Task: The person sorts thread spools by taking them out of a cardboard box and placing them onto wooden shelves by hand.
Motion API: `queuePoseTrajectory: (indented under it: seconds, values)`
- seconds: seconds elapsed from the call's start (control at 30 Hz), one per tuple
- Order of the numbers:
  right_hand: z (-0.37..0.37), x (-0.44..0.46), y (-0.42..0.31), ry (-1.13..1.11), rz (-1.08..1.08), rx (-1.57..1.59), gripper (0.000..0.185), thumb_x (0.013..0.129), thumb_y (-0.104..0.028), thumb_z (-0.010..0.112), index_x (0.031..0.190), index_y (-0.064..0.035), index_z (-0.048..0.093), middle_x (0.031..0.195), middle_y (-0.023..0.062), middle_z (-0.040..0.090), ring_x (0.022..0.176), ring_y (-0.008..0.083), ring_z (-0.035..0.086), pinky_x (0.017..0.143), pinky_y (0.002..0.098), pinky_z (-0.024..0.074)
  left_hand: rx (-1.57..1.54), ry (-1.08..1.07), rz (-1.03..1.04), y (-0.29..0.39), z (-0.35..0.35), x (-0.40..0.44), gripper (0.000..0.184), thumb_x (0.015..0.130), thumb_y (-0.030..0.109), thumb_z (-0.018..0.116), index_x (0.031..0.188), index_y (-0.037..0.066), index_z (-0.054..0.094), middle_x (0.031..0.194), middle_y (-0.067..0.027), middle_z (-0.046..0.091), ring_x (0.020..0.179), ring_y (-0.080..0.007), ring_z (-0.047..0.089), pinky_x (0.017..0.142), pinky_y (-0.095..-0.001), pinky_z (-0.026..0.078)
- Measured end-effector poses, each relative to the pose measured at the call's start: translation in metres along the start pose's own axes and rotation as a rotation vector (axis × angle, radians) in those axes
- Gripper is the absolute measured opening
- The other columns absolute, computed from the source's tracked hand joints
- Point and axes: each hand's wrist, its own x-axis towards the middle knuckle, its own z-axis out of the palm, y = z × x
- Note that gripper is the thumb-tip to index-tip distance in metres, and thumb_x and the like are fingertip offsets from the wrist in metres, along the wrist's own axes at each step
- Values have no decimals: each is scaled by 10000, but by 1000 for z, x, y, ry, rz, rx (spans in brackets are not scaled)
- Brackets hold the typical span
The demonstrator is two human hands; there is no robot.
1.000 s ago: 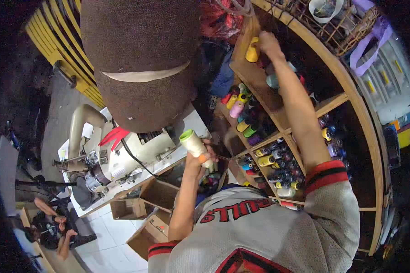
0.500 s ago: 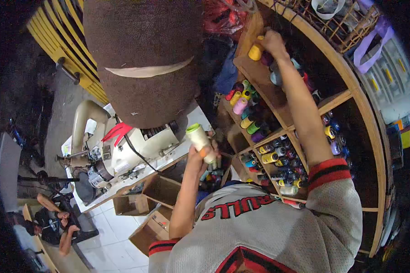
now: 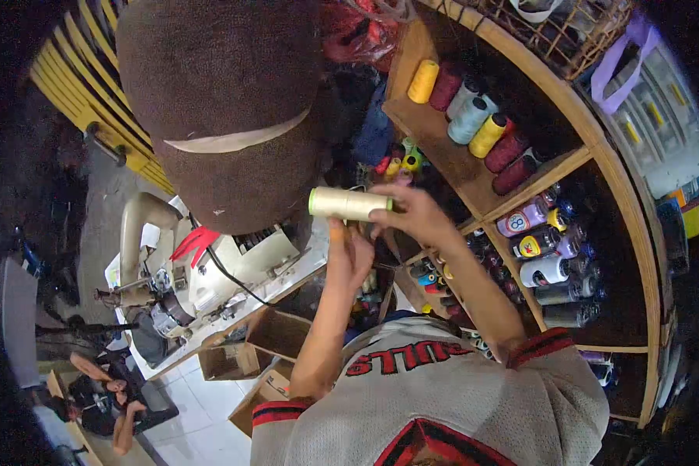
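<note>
A cream thread spool (image 3: 349, 203) with green ends lies nearly level in front of my body. My left hand (image 3: 351, 252) holds it from below, with something orange on one finger. At the spool's right end is my right hand (image 3: 415, 211), slightly blurred, its fingers closed round that end. Beyond my right hand, a yellow spool (image 3: 423, 81) sits at the far left corner of a wooden shelf (image 3: 435, 147), beside a maroon spool (image 3: 445, 87), a light blue spool (image 3: 467, 120) and several more spools.
A sewing machine (image 3: 237, 268) with a red cloth (image 3: 195, 243) stands on a white table at the left. Lower shelf compartments (image 3: 575, 155) hold several spools. Cardboard boxes (image 3: 283, 334) lie below the table. A brown cap brim (image 3: 217, 101) covers the upper middle. Another person (image 3: 101, 396) sits at lower left.
My right hand has let go of the yellow spool, left the shelf and come down to the cream spool. The cream spool has tipped from slanted to nearly level.
</note>
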Motion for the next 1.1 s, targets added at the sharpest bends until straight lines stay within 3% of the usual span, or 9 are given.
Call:
queuePoseTrajectory:
  seconds: [0.1,0.17,0.2,0.4,0.5,0.6,0.87,0.9,1.1]
  values:
    - [-32,15,-36,330,-79,-14,465,700,-209,762,1063,4,564,981,84,616,847,147,588,779,291,478,-4,-48,-138,-2,-10,-1,746,812,598,496,1395,241,199,1380,-34,322,1246,-193,289,954,-378,277]
    - [-70,40,-42,543,-296,-462,450,689,-248,762,1032,-2,605,930,91,646,817,147,613,737,294,493,44,-31,-137,-4,-11,-6,749,818,578,507,1407,256,177,1412,-54,294,1251,-207,292,971,-390,272]
    - [-80,56,-44,547,-222,-147,430,686,-250,760,1024,-26,617,915,108,657,818,176,628,759,291,487,52,-18,-136,-5,-11,-9,729,817,569,514,1400,262,203,1415,-67,294,1247,-216,309,978,-395,281]
    - [-124,147,-64,734,-91,-985,479,666,-298,749,1031,-17,618,845,195,649,781,312,643,749,375,499,59,5,-123,-15,-25,-27,693,833,486,548,1398,278,206,1399,-96,319,1213,-223,351,951,-388,326]
    - [-139,182,-36,719,-213,-986,487,663,-318,743,1038,-31,621,905,225,628,855,358,615,747,412,498,50,14,-111,-16,-33,-34,724,824,450,581,1403,276,182,1385,-99,338,1186,-224,370,933,-380,341]
    - [-142,186,-22,766,-287,-1066,362,677,-299,720,848,12,645,797,232,630,784,371,628,703,428,512,60,20,-113,-12,-42,-42,788,840,379,573,1428,243,66,1398,-84,342,1294,-212,262,963,-378,257]
    - [-120,151,-22,975,-397,-835,465,696,-275,719,1022,28,586,856,206,638,806,355,620,717,398,495,155,33,-174,10,-49,-71,750,835,359,586,1416,161,155,1374,-140,355,1283,-240,309,967,-375,300]
    - [-110,133,-26,981,-331,-909,380,730,-184,686,1024,34,584,848,170,647,765,263,644,695,339,503,136,11,-174,10,-56,-75,675,847,327,585,1390,114,245,1335,-161,397,1223,-250,405,930,-371,378]
    - [-32,-9,27,391,-119,-1,218,810,-97,631,1004,-5,596,869,68,639,740,132,609,665,269,499,290,33,-422,12,-80,-109,475,891,240,530,1297,40,385,1164,-155,549,1022,-256,579,812,-349,474]
